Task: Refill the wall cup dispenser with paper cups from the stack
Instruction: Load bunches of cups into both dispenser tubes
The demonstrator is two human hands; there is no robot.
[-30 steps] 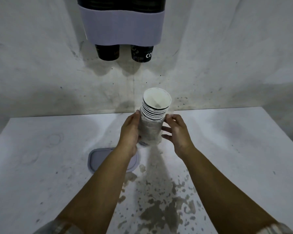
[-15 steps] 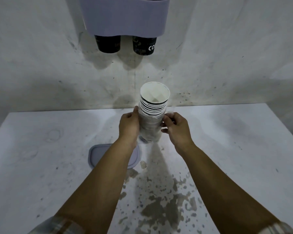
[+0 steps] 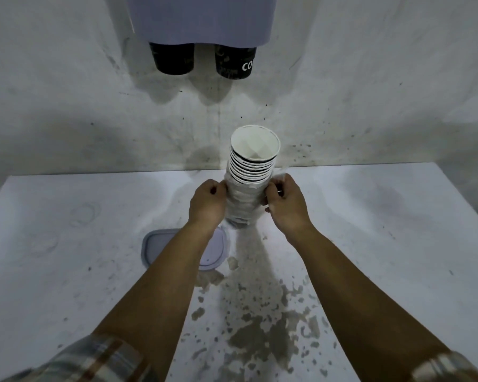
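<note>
A stack of paper cups (image 3: 253, 164) stands upright on the white table (image 3: 370, 230), its lower part wrapped in a clear plastic sleeve (image 3: 242, 205). My left hand (image 3: 207, 202) pinches the sleeve on the stack's left side. On the right side my right hand (image 3: 286, 204) pinches the same sleeve. The rims of several cups stick out above the plastic. On the wall above hangs the pale lilac cup dispenser (image 3: 202, 19), with two black cups (image 3: 203, 60) poking out of its underside.
A lilac plastic lid (image 3: 156, 248) lies flat on the table under my left forearm. Brown stains spread over the table's near middle (image 3: 260, 326). The stained wall (image 3: 370, 92) rises straight behind the table's far edge.
Both hands have gone from cupping the stack to pinching the plastic sleeve at its sides. My view has tilted down slightly, so the dispenser sits higher in frame.
</note>
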